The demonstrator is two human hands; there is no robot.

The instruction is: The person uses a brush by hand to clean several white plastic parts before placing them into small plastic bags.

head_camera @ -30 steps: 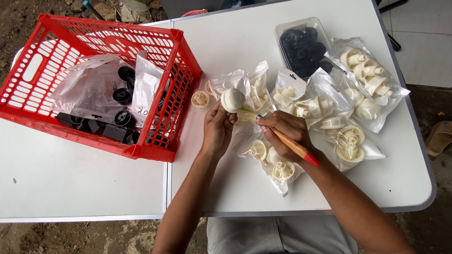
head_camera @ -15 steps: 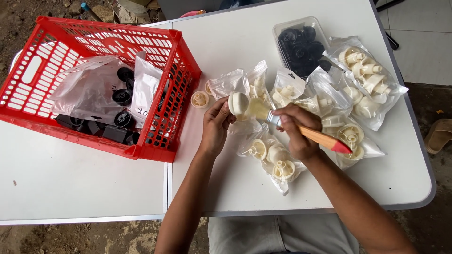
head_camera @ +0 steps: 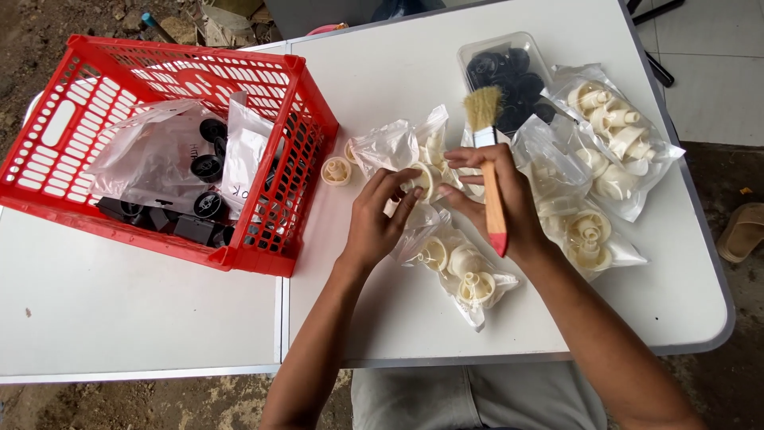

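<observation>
A cream plastic wheel (head_camera: 423, 180) sits pinched between the left hand (head_camera: 380, 216) and right hand (head_camera: 495, 199), whose fingers also seem to clamp a brush (head_camera: 488, 167) upright.

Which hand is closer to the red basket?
Left. The left hand is just right of the red basket, near its corner. The right hand, holding the brush, is farther right, beyond the left hand.

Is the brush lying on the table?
No, the right hand holds the brush upright, bristles up, beside the cream part at the left hand.
</observation>
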